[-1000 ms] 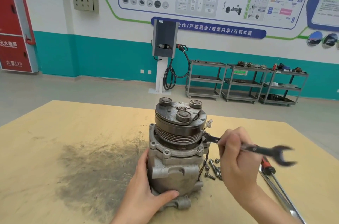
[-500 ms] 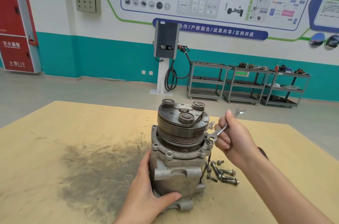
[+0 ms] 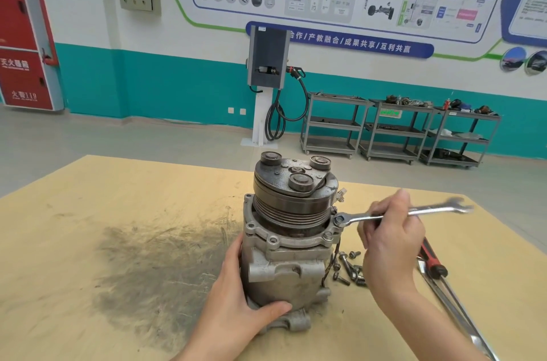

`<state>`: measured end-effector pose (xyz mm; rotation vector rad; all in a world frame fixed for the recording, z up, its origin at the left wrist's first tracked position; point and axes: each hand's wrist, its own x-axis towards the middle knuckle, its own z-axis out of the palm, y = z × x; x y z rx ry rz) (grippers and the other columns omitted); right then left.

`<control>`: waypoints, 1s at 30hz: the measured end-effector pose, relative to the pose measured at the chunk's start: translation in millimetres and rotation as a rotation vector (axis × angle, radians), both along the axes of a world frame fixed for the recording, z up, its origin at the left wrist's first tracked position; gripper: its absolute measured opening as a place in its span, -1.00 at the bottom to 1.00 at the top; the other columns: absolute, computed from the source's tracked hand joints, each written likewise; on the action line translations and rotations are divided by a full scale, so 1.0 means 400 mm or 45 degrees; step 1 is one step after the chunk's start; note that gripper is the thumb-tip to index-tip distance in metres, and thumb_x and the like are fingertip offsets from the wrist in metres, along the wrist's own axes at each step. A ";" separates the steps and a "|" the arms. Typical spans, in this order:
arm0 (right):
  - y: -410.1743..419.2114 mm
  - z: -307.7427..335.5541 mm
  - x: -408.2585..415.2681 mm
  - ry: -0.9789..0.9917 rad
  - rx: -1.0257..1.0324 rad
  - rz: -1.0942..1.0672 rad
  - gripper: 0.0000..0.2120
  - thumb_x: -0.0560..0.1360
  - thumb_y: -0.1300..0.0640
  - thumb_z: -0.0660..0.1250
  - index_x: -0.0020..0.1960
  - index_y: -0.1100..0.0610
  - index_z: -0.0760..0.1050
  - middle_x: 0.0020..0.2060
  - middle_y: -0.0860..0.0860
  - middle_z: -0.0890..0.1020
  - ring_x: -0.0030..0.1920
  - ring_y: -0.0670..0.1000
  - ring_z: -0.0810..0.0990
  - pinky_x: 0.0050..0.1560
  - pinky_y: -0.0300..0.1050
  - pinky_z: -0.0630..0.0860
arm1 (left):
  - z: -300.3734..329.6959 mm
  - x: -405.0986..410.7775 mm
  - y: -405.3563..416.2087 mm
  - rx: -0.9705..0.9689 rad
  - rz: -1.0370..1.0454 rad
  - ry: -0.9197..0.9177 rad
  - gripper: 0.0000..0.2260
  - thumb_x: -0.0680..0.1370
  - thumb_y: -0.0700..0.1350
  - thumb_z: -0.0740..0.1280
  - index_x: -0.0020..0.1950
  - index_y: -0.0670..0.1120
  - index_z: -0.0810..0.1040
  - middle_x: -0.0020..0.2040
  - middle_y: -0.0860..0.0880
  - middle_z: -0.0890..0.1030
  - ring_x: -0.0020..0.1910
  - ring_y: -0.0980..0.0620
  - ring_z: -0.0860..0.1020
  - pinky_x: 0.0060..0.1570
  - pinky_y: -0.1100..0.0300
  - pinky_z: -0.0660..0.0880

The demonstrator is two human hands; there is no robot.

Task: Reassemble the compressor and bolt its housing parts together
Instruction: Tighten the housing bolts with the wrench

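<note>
A grey metal compressor (image 3: 285, 269) stands upright on the wooden table (image 3: 118, 212), its dark pulley and clutch plate (image 3: 293, 186) on top. My left hand (image 3: 236, 313) wraps round the lower housing, thumb across the front. My right hand (image 3: 387, 239) grips a silver combination wrench (image 3: 414, 211) by the middle of its shaft. The wrench's ring end sits on a flange bolt (image 3: 339, 220) at the compressor's right side, and its open end points right. Another flange bolt (image 3: 327, 236) shows at the front right.
Several loose bolts (image 3: 347, 269) lie on the table just right of the compressor. A red-handled tool (image 3: 432, 260) and long metal bars (image 3: 461, 319) lie at the right edge. A dark grease stain (image 3: 157, 269) spreads left of the compressor. Shelving carts (image 3: 393, 129) stand far behind.
My right hand has swung the wrench handle from pointing up and away round to the right, with the ring end staying at the flange bolt. My left hand has kept its hold on the housing.
</note>
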<state>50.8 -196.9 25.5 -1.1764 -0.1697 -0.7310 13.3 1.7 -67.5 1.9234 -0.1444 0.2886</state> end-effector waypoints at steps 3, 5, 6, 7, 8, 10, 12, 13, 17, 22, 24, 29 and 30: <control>-0.006 -0.011 -0.031 -0.326 -0.444 -0.138 -0.65 0.59 0.03 0.10 -0.37 -0.02 0.36 -0.55 -0.07 0.35 -0.56 -0.10 0.27 -0.53 -0.31 0.22 | -0.002 -0.001 -0.002 -0.019 -0.003 0.013 0.06 0.05 0.31 0.53 0.40 0.42 -0.04 0.29 0.44 0.35 0.19 0.54 0.33 0.05 0.54 0.31; -0.004 -0.003 -0.044 -0.364 -0.870 -0.258 -0.63 0.61 -0.04 0.11 -0.33 0.05 0.38 -0.56 -0.10 0.35 -0.55 -0.20 0.29 -0.50 -0.39 0.19 | -0.005 -0.002 -0.001 -0.032 -0.009 0.024 0.08 0.04 0.31 0.52 0.42 0.38 -0.02 0.27 0.46 0.35 0.17 0.57 0.32 0.03 0.55 0.31; 0.000 0.002 -0.046 -0.384 -1.009 -0.325 -0.55 0.63 -0.09 0.09 -0.33 0.13 0.40 -0.56 -0.14 0.32 -0.55 -0.22 0.29 -0.49 -0.44 0.16 | -0.006 -0.001 -0.001 -0.038 -0.015 0.027 0.08 0.04 0.31 0.53 0.42 0.37 -0.01 0.24 0.48 0.37 0.16 0.58 0.32 0.01 0.56 0.32; 0.003 0.007 -0.049 -0.421 -1.037 -0.351 -0.50 0.64 -0.10 0.07 -0.35 0.16 0.40 -0.56 -0.17 0.30 -0.54 -0.24 0.29 -0.48 -0.47 0.14 | -0.006 0.001 0.000 -0.040 -0.021 0.025 0.08 0.04 0.30 0.54 0.42 0.38 -0.01 0.22 0.51 0.38 0.15 0.59 0.32 0.00 0.58 0.32; 0.008 0.016 -0.053 -0.428 -0.953 -0.325 -0.51 0.64 -0.10 0.06 -0.37 0.13 0.39 -0.56 -0.14 0.30 -0.53 -0.22 0.29 -0.49 -0.44 0.16 | -0.005 0.002 0.001 -0.036 -0.027 0.020 0.06 0.04 0.30 0.54 0.40 0.40 0.00 0.19 0.55 0.38 0.14 0.61 0.32 -0.02 0.60 0.32; 0.002 0.039 -0.048 -0.371 -0.586 -0.156 -0.58 0.61 -0.08 0.06 -0.38 0.00 0.38 -0.59 -0.03 0.32 -0.56 -0.14 0.27 -0.56 -0.30 0.19 | -0.002 0.003 0.000 -0.024 -0.037 0.009 0.04 0.04 0.31 0.53 0.36 0.44 -0.01 0.16 0.63 0.32 0.12 0.64 0.31 -0.04 0.63 0.32; -0.017 0.072 -0.033 -0.217 -0.337 -0.022 -0.53 0.62 -0.12 0.05 -0.41 -0.02 0.42 -0.60 -0.01 0.32 -0.60 -0.05 0.23 -0.59 -0.23 0.12 | -0.003 0.003 -0.001 -0.030 -0.031 0.010 0.03 0.05 0.29 0.54 0.36 0.44 0.00 0.16 0.62 0.33 0.13 0.62 0.33 -0.04 0.63 0.32; -0.029 0.085 -0.021 -0.133 -0.281 0.042 -0.49 0.64 -0.14 0.04 -0.42 -0.01 0.42 -0.61 -0.02 0.30 -0.61 -0.04 0.22 -0.60 -0.22 0.11 | -0.004 0.002 0.000 -0.031 -0.025 0.011 0.02 0.06 0.28 0.54 0.35 0.45 0.00 0.16 0.60 0.35 0.13 0.61 0.34 -0.04 0.64 0.32; -0.050 0.095 0.024 0.195 -0.098 0.294 -0.48 0.59 -0.19 0.04 -0.40 0.11 0.37 -0.63 0.01 0.23 -0.65 -0.05 0.15 -0.64 -0.26 0.14 | -0.005 0.002 0.001 -0.024 -0.019 -0.009 -0.01 0.06 0.28 0.54 0.30 0.52 -0.02 0.16 0.62 0.34 0.13 0.62 0.32 -0.05 0.66 0.30; -0.050 0.066 0.054 0.422 0.005 0.509 -0.48 0.64 -0.15 0.02 -0.35 0.15 0.32 -0.62 0.00 0.21 -0.64 -0.06 0.12 -0.66 -0.25 0.13 | -0.008 0.001 0.000 -0.031 -0.022 0.008 0.03 0.07 0.29 0.55 0.36 0.47 -0.02 0.22 0.52 0.39 0.18 0.57 0.34 -0.01 0.62 0.33; -0.047 0.067 0.063 0.512 0.041 0.623 -0.50 0.64 -0.14 0.04 -0.35 0.13 0.33 -0.61 0.00 0.21 -0.64 -0.07 0.13 -0.64 -0.25 0.10 | -0.009 0.000 0.000 -0.019 -0.011 0.009 0.03 0.07 0.29 0.55 0.35 0.50 -0.04 0.26 0.46 0.40 0.19 0.56 0.34 0.00 0.62 0.32; -0.043 0.069 0.085 0.707 0.016 0.819 -0.52 0.64 -0.12 0.07 -0.37 0.11 0.33 -0.64 -0.02 0.20 -0.68 -0.09 0.14 -0.58 -0.23 0.05 | -0.003 0.001 -0.001 0.008 0.012 0.001 -0.02 0.06 0.30 0.53 0.22 0.61 -0.09 0.27 0.43 0.38 0.17 0.62 0.29 -0.02 0.66 0.28; -0.042 0.070 0.087 0.728 0.015 0.844 -0.52 0.64 -0.12 0.08 -0.37 0.10 0.33 -0.65 -0.03 0.20 -0.68 -0.09 0.15 -0.59 -0.23 0.05 | -0.002 0.001 -0.001 0.007 0.009 0.002 -0.02 0.06 0.30 0.53 0.22 0.62 -0.09 0.28 0.43 0.37 0.17 0.60 0.30 -0.01 0.64 0.29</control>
